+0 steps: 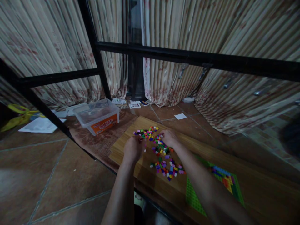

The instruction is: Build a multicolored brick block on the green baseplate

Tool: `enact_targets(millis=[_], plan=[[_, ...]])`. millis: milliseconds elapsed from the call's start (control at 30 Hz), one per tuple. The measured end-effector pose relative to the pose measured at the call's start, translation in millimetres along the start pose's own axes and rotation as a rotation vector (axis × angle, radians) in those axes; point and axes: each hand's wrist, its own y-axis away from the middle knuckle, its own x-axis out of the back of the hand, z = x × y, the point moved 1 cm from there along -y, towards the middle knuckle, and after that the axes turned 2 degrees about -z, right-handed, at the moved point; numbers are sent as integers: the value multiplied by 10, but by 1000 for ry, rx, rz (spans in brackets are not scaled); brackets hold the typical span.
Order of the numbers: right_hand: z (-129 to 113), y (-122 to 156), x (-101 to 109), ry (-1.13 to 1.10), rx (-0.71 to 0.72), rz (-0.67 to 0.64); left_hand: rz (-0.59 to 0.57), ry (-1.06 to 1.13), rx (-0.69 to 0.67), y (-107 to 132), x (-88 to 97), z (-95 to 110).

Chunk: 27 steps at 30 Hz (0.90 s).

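Many small coloured bricks (161, 150) lie loose on the wooden table (260, 184), in an upper spread and a lower cluster with a narrow gap between, probably thinned out so that single colours can be seen and picked. The left hand (134, 148) rests at the near left edge of the upper spread, its fingers curled inward; whether it pinches a brick I cannot tell, since the back of the hand hides the fingertips. The right hand (169, 138) is bent over the other side of that spread, fingertips down among the bricks, and its grip cannot be made out either. Beside the lower cluster, partly hidden under the right forearm, lies a green studded board (197, 195) bearing blue, red, orange and yellow pieces in a stepped pattern; lying flat so close to the bricks, it seems set there for easy reach. A clear plastic box (87, 111) stands beyond the table's far left end on a brown mat (110, 134), likely put there to leave room. Its orange label (104, 124) carries pale lettering too blurred to read. Printed black-and-white paper (134, 105) lies on the floor near the curtain (161, 78), its marks equally illegible.
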Motion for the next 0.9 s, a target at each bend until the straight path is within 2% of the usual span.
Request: enact_targets(millis=[100, 200, 300, 333, 400, 467, 533, 633, 733, 900], plan=[[-41, 36, 21, -12, -8, 28, 52, 38, 0, 24, 7, 32], [-105, 174, 140, -42, 11, 74, 79, 90, -34, 37, 8, 53], [-101, 492, 344, -144, 44, 148, 64, 97, -111, 52, -37, 113], [-63, 640, 428, -304, 84, 198, 52, 93, -140, 63, -72, 154], [94, 981, 597, -600, 114, 258, 12, 114, -206, 103, -186, 271], [356, 1345, 758, -793, 70, 367, -46, 190, -286, 171, -361, 426], [691, 1684, 881, -894, -80, 512, -124, 283, -362, 270, -582, 591], [1178, 2047, 947, -909, -259, 679, -228, 367, -420, 439, -926, 799], [1488, 2184, 866, -901, -327, 733, -284, 402, -443, 571, -1207, 925], [1630, 2154, 649, -889, -245, 613, -355, 510, -423, 645, -1528, 1029]])
